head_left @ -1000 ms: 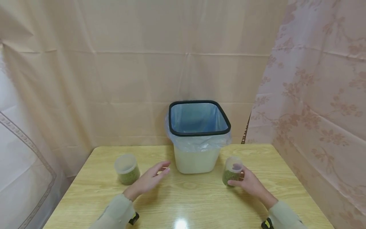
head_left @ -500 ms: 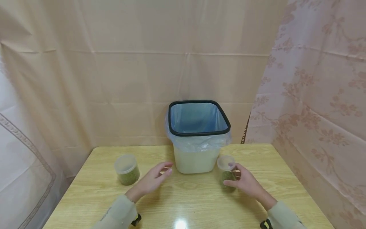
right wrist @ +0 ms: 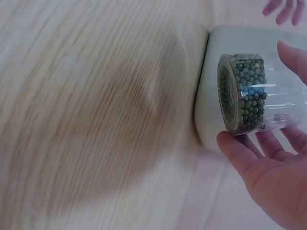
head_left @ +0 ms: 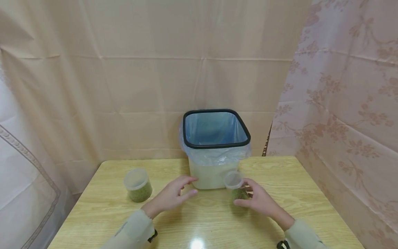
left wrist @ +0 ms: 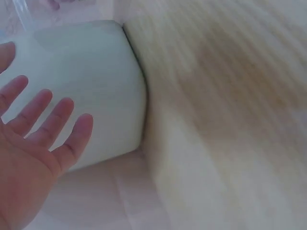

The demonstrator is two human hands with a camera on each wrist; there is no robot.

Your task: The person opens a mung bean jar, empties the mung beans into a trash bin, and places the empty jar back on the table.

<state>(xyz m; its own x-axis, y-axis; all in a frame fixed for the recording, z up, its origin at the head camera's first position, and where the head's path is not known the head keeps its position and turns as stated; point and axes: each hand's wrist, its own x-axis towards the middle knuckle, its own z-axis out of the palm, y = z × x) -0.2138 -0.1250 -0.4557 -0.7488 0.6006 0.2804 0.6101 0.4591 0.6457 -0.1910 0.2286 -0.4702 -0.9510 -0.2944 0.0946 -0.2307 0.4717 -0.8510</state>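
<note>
My right hand [head_left: 259, 200] grips a clear plastic jar [head_left: 234, 180] partly filled with small green beans [right wrist: 250, 93], which look like mung beans. Its base shows in the right wrist view, raised off the table, with fingers below and thumb above in that picture. My left hand [head_left: 171, 195] holds nothing; its fingers are spread apart in the left wrist view [left wrist: 29, 158], in front of the bin. A second, wider jar [head_left: 138, 185] of green beans with a pale lid stands on the table, left of my left hand.
A cream waste bin [head_left: 208, 173] with a black rim [head_left: 217, 146] and a clear bag [head_left: 214, 155] stands at the back middle of the wooden table [head_left: 192, 221]. Beige curtain cloth [head_left: 149, 86] hangs behind, and flowered cloth [head_left: 348, 114] at the right.
My right hand has carried its jar leftward, from the bin's right side to its front right, and lifted it off the table. My left hand has moved slightly right, towards the bin.
</note>
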